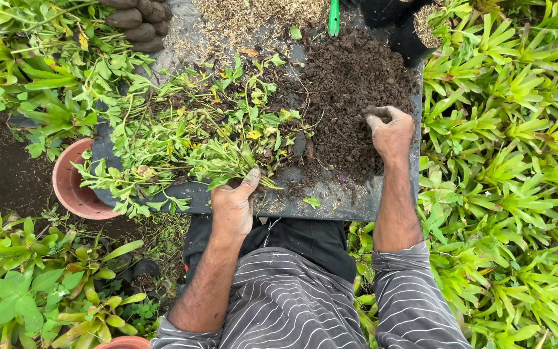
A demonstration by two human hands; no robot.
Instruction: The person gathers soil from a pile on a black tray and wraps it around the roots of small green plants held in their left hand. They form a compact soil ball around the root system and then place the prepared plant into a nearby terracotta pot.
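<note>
Left hand [232, 205] closes on leafy cuttings [188, 139]; right hand [390, 131] fists soil [350, 90] — probably. Cuttings lie heaped, black pots [138, 22] stacked — potting looks barely begun.

Single head-worn view, looking almost straight down from above the lap, close in. Dark bench [330, 207] filling the centre, far edge toward 12 o'clock, striped sleeves entering from 6. Soil [350, 84] at 1 o'clock, cuttings [188, 136] at 10, green plants [511, 161] at 3 and 9.
</note>
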